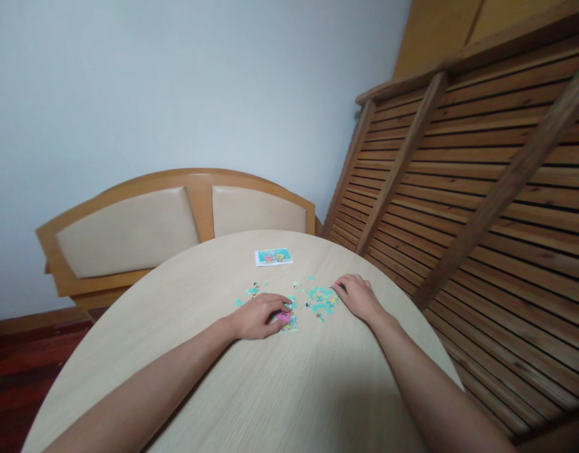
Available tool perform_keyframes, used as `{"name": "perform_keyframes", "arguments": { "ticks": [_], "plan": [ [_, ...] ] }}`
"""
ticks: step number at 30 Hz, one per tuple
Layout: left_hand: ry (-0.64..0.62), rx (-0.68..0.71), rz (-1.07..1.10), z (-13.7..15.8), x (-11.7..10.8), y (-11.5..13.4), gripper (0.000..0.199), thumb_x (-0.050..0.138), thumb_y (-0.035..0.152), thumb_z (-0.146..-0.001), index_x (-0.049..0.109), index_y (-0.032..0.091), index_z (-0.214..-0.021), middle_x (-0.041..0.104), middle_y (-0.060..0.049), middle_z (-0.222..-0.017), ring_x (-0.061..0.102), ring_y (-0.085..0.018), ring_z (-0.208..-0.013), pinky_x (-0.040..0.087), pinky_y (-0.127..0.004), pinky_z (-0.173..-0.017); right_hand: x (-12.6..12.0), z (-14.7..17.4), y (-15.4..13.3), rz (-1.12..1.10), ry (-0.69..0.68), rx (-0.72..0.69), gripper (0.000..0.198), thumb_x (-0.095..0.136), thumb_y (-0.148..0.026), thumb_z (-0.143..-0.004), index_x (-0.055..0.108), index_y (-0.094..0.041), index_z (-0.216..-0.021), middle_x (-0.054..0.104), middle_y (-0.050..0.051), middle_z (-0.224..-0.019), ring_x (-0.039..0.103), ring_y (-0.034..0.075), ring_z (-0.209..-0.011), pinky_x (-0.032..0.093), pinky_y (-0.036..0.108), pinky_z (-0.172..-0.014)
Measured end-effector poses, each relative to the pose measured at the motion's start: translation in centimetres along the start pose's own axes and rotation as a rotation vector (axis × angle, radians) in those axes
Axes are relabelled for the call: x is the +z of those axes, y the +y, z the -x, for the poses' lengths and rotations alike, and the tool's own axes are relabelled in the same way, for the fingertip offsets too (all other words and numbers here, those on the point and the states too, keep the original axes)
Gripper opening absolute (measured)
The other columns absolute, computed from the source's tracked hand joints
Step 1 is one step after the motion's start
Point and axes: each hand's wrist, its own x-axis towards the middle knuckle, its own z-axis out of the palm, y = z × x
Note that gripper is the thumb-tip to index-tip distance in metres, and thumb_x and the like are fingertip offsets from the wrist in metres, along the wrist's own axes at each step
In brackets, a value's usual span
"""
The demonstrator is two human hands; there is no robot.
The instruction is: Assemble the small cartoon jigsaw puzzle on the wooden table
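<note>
My left hand (263, 316) rests over a small joined patch of jigsaw puzzle (285, 318), pink, yellow and teal. Its thumb and fingers are apart and touch the patch, hiding part of it. At the right edge of a loose pile of mostly teal puzzle pieces (321, 301) is my right hand (358, 296). The thumb and forefinger there come together in a pinch; what lies between the tips is too small to make out. Several more loose pieces (253, 289) are scattered beyond my left hand.
A picture card (274, 257) with pink and yellow cartoon figures on teal lies farther back on the round wooden table (214, 377). Behind the table stands a padded wooden headboard (204, 195) against the wall. A slatted wooden panel (463, 207) leans along the right side.
</note>
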Motion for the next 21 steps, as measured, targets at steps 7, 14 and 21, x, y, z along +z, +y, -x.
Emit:
{"name": "perform_keyframes", "arguments": {
  "ticks": [7,14,21],
  "plan": [
    [0.011,0.003,0.011,0.0,0.1,-0.2,0.022,0.055,0.031,-0.096,0.064,0.020,-0.114,0.065,-0.010,-0.128,0.060,-0.024,-0.119,0.046,-0.038,-0.104,0.9,-0.2,0.5,-0.018,0.028,0.102,0.020,0.054,-0.032,-0.095,0.069,-0.021,-0.090,0.069,0.008,-0.108,0.057,0.028,-0.106,0.041,0.039,-0.086],
    [0.011,0.005,0.016,-0.2,0.1,-0.1,0.023,0.055,0.032,-0.096,0.064,0.020,-0.114,0.065,-0.010,-0.127,0.060,-0.024,-0.119,0.046,-0.038,-0.104,1.1,0.1,-1.2,-0.091,-0.018,-0.078,0.030,0.046,-0.038,-0.099,0.068,-0.027,-0.116,0.067,0.008,-0.123,0.054,0.027,-0.117,0.039,0.044,-0.097],
    [0.014,0.011,0.015,-0.4,0.1,-0.1,0.025,0.053,0.032,-0.097,0.064,0.020,-0.115,0.065,-0.011,-0.127,0.060,-0.024,-0.119,0.046,-0.038,-0.104,1.5,0.9,-3.3,-0.138,-0.196,-0.280,0.042,0.040,-0.048,-0.101,0.057,-0.035,-0.137,0.053,0.007,-0.146,0.043,0.030,-0.133,0.031,0.055,-0.107]
  ]
}}
